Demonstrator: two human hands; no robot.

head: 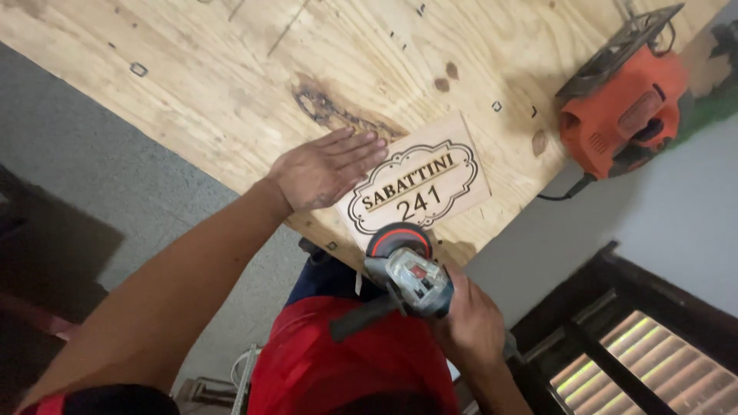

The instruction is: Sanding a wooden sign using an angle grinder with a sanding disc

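Note:
My left hand [327,169] lies flat, fingers together, on the plywood sheet [231,84], its fingertips touching the left end of a small wooden plaque [461,196] with a dark ornamental border and engraved lettering. My right hand [469,323] grips the body of a blue and grey angle grinder [411,273]. The grinder's red-guarded disc [398,238] sits at the plaque's near edge, close to the plywood's edge.
An orange power saw [626,115] rests on the plywood at the far right, its black cord trailing off the edge. Grey floor lies to the left. A dark-framed window grille [630,346] is at lower right. My red clothing fills the bottom centre.

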